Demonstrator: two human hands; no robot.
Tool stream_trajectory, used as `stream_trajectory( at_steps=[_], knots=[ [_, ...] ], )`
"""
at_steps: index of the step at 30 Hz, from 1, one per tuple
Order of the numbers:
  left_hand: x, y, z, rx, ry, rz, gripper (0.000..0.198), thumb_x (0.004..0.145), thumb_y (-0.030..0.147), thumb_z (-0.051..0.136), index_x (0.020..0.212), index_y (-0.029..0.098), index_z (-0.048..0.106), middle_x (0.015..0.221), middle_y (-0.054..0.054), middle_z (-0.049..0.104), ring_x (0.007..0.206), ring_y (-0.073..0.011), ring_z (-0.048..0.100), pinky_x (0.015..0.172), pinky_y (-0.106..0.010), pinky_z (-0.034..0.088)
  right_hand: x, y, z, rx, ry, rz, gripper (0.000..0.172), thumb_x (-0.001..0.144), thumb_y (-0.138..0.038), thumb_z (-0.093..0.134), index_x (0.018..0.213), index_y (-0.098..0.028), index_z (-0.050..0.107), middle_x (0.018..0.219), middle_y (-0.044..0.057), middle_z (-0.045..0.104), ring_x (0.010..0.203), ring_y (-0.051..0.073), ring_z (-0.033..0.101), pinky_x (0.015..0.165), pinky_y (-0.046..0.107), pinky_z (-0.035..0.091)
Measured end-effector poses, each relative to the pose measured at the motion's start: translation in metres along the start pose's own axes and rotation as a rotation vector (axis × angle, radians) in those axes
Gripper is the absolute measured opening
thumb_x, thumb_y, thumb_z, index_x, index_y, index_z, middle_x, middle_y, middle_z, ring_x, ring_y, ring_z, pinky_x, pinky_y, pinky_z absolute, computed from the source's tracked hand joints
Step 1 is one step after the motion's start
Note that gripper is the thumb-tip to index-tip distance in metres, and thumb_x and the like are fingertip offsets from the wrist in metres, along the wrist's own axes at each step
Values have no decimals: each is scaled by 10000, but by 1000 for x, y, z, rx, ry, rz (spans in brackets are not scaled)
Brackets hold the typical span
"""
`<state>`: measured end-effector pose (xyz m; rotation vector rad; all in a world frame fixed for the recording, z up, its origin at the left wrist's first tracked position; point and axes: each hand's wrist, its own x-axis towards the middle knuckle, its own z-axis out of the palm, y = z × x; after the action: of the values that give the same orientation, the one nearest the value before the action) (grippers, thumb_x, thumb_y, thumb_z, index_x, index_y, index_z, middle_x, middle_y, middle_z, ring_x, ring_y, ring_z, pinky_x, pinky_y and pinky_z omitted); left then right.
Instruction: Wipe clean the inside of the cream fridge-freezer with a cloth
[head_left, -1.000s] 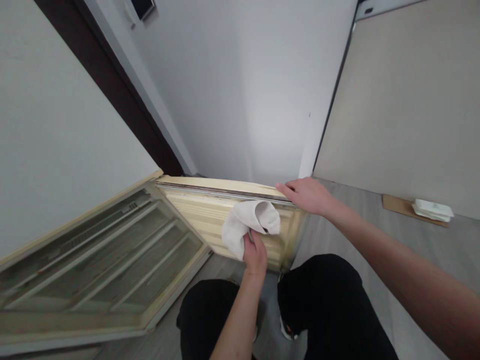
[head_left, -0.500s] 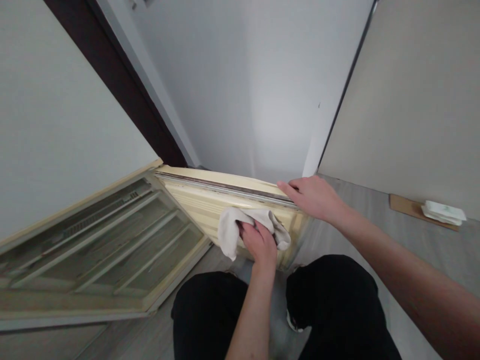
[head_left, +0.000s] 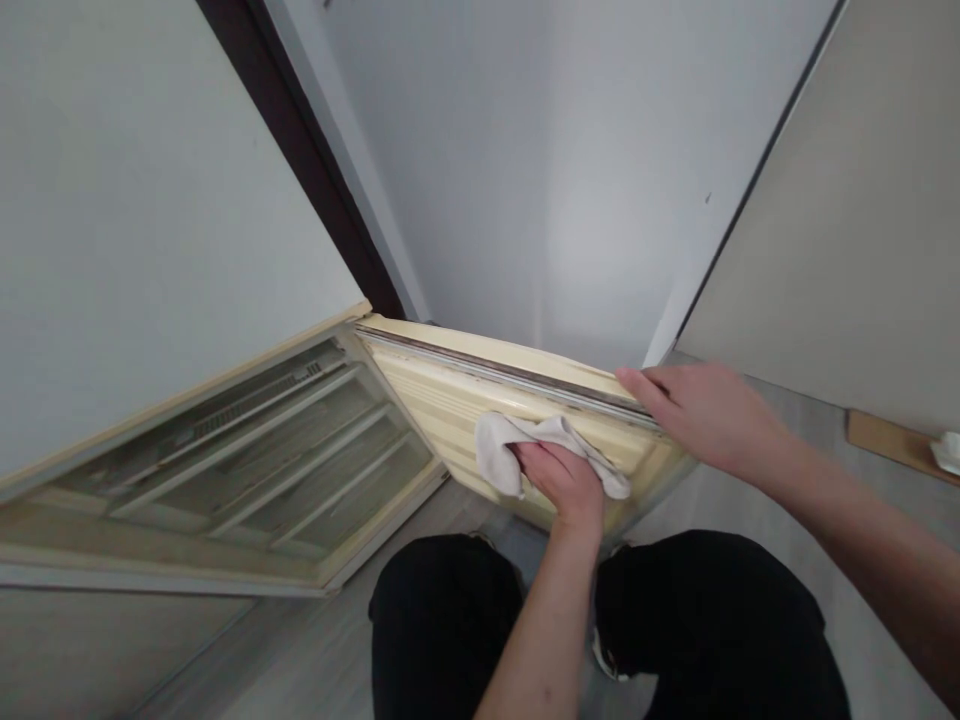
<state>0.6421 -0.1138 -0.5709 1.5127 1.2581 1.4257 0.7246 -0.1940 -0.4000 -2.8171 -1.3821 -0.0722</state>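
My left hand (head_left: 562,475) is closed on a crumpled white cloth (head_left: 496,455). It presses the cloth against the ridged inner face of a cream-coloured fridge door (head_left: 420,385), which stands open. Parts of the left fingers are hidden in the folds. My right hand (head_left: 709,415) grips the door's top edge near its free end, thumb on top and the other fingers mostly out of sight. A dark-stained grey seal (head_left: 502,378) runs along that edge between the two hands. To the left is the fridge's interior (head_left: 277,450), with several shelf bars or drawer fronts.
My knees (head_left: 450,610) are bent close below the door. A white door or panel (head_left: 585,180) rises behind it, with a dark frame (head_left: 307,150) at left. On the grey floor (head_left: 795,410) at right lies a strip of cardboard (head_left: 885,440) with a white packet (head_left: 949,450).
The view has shifted, so most things appear farther right. The left hand still holds the cloth on the door's inner face, with the cloth spread flatter. The right hand keeps its grip.
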Motion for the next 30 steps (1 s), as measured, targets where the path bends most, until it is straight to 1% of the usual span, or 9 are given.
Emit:
stream_trajectory(
  at_steps=[7,11,18,21,23,25,27,29,30],
  knots=[
    [85,-30,-2,-14,43,-62,519,1019,266,291,1437,24,479,1519,-321,493,1525,-312,416,1275,-468,316,8,8,4,-25,-34,19,742,1040,-575,150,1066,-199,789,987,152,786,870,364,721,719,410,439],
    [125,-47,-5,3,65,-72,481,1021,221,313,1438,59,488,1578,-278,460,1539,-296,404,1291,-477,298,14,15,6,-11,-76,81,840,975,-674,85,1053,-231,795,988,148,784,905,381,715,765,431,447],
    [220,-70,-27,-16,68,-117,445,1032,193,342,1418,68,524,1582,-254,491,1508,-255,457,1278,-443,317,4,11,8,6,-41,93,1067,886,-803,-88,1030,-264,821,878,134,778,787,373,703,708,431,421],
    [253,-73,-39,-53,50,-158,447,1050,214,317,1414,74,534,1573,-242,508,1465,-238,510,1261,-414,346,3,8,7,9,-27,92,1103,863,-833,-107,1032,-274,829,863,136,780,774,379,706,697,430,415],
    [260,-76,-45,-90,37,-171,436,1061,255,328,1404,114,557,1567,-199,530,1432,-212,543,1245,-374,368,6,9,6,19,-43,98,1085,863,-839,-85,1019,-275,829,869,129,783,787,383,709,704,430,420],
    [249,-84,-51,-120,36,-178,402,1068,310,365,1361,170,603,1538,-149,570,1396,-191,569,1228,-345,387,9,10,6,34,-56,101,1062,867,-837,-67,978,-273,826,891,119,788,822,385,715,728,434,433],
    [221,-98,-51,-137,49,-196,380,1073,368,404,1309,182,638,1467,-137,623,1352,-206,595,1226,-392,400,12,13,7,51,-50,94,1045,874,-835,-53,945,-269,821,928,111,794,850,380,719,755,437,444],
    [185,-117,-43,-148,50,-221,404,1064,435,464,1283,147,645,1379,-147,664,1307,-256,619,1216,-533,411,12,14,8,59,-37,85,1040,877,-840,-46,940,-265,819,939,109,796,855,375,720,759,437,448],
    [167,-128,-37,-155,35,-226,428,1050,476,500,1293,154,645,1376,-145,660,1304,-273,617,1194,-566,430,12,14,8,58,-34,82,1045,875,-843,-49,938,-263,818,923,111,794,847,375,719,751,436,446]
  ],
)
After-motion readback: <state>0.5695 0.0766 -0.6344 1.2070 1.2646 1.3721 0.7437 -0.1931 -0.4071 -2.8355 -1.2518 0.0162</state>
